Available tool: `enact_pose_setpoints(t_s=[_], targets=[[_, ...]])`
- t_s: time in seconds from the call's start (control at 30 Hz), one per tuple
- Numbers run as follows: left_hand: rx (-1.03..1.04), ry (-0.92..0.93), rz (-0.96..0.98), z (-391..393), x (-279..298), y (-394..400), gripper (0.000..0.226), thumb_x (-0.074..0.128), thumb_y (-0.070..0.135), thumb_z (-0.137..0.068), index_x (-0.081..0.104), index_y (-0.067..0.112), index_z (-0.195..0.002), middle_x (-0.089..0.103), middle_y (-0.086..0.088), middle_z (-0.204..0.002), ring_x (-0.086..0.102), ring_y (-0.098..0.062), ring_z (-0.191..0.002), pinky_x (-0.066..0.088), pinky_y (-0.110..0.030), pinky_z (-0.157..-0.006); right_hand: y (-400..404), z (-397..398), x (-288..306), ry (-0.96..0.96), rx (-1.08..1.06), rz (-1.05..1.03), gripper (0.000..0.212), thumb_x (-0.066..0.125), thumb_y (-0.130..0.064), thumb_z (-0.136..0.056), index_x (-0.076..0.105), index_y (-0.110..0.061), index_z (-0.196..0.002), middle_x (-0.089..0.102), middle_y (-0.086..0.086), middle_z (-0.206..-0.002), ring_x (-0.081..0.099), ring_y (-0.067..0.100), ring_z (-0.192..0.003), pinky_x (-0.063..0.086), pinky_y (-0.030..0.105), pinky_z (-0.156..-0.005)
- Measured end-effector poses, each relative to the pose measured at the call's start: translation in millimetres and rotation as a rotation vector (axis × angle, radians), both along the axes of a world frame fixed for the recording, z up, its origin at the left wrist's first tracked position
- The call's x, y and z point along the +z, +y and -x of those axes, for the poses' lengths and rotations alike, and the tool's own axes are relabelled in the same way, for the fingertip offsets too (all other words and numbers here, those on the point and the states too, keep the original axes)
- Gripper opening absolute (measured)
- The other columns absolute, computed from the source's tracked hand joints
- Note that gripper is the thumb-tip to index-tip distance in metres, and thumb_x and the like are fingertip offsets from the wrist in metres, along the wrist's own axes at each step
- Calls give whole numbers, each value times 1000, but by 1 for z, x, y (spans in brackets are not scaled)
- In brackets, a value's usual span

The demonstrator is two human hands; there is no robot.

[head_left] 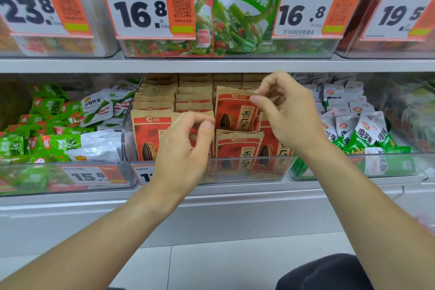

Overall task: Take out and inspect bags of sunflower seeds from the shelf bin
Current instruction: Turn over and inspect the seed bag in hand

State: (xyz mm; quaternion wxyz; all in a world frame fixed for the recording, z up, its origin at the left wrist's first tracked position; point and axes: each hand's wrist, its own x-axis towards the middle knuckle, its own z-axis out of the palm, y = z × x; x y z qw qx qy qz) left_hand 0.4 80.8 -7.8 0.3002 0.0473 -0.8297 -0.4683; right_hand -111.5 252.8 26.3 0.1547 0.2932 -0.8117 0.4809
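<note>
A clear plastic shelf bin [235,167] on the lower shelf holds several rows of brown-and-red sunflower seed bags [150,134]. My right hand [289,113] pinches the top right corner of one raised bag [233,110], which stands higher than its neighbours and tilts left. My left hand [183,146] is over the front row, with thumb and fingers curled round the top edge of a bag there; that bag is mostly hidden behind the hand.
Left of the bin lie green and white snack packets [54,129]; to the right are white and green packets [360,129]. The shelf above [211,65] carries clear bins with orange price tags [146,7]. A dark garment [324,273] shows at the bottom right.
</note>
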Motion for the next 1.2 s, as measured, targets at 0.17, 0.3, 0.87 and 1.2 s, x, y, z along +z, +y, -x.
enact_pose_setpoints(t_s=[0.17, 0.3, 0.87, 1.2], targets=[[37, 131, -121, -5, 6, 6, 8, 53, 23, -101, 54, 29, -95, 64, 12, -95, 58, -8, -82, 47, -19, -69, 2, -29, 16, 122, 93, 192, 26, 59, -8, -101, 44, -29, -96, 63, -11, -85, 61, 3, -72, 48, 21, -65], [-17, 219, -201, -7, 13, 8, 12, 52, 28, -98, 53, 27, -110, 61, 13, -109, 60, -9, -103, 52, -34, -90, 1, -48, 25, 190, 120, 522, 27, 56, -6, -102, 40, -27, -97, 58, -15, -61, 45, 0, -48, 34, 17, -49], [-265, 163, -219, -28, 47, 19, 22, 55, 40, -97, 63, 28, -114, 76, 10, -98, 72, -7, -89, 58, -28, -75, -18, -86, 38, -190, 89, 1067, 22, 63, -21, -87, 53, -11, -103, 76, -7, -72, 69, 3, -65, 56, 21, -61], [-304, -32, -422, -33, 30, 22, 39, 42, 38, -100, 66, 9, -103, 77, -10, -89, 75, -27, -81, 61, -42, -72, -20, -83, 12, -450, 42, 663, 15, 68, -23, -91, 72, -9, -96, 78, 8, -75, 71, 15, -60, 56, 24, -53]])
